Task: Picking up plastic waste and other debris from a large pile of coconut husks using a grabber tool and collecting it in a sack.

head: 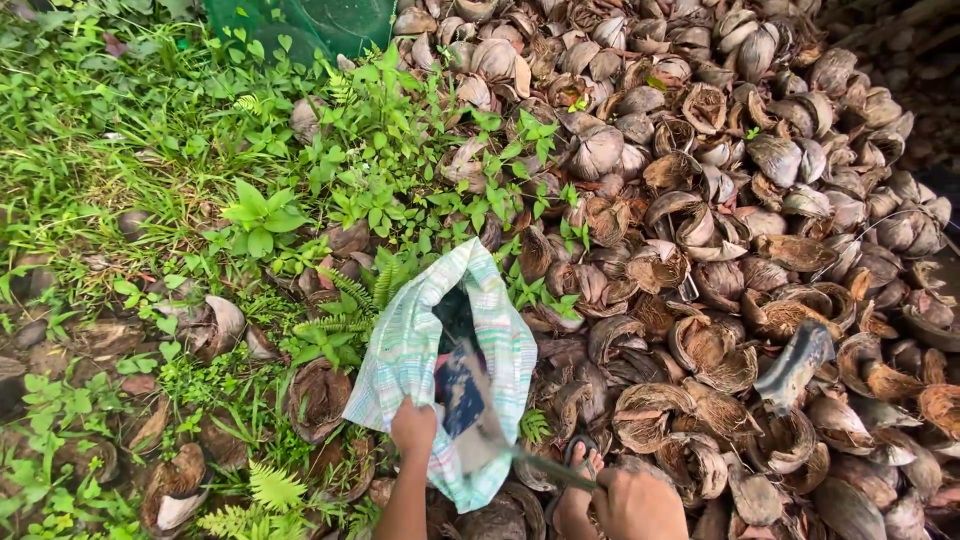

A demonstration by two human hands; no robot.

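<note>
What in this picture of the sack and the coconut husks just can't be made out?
- Inside of the striped sack: head view, dark at the mouth, contents unclear.
- Tool in the right hand: its blade is motion-blurred.
- Left hand: fingers tucked into the sack's edge.
- Both arms: cut off by the bottom edge.
- Green netting: cut off at the top.

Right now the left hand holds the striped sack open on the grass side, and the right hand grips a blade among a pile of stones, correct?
Not stones: the head view shows a pile of coconut husks. The left hand does hold the striped sack, and the right hand grips the blade.
</note>
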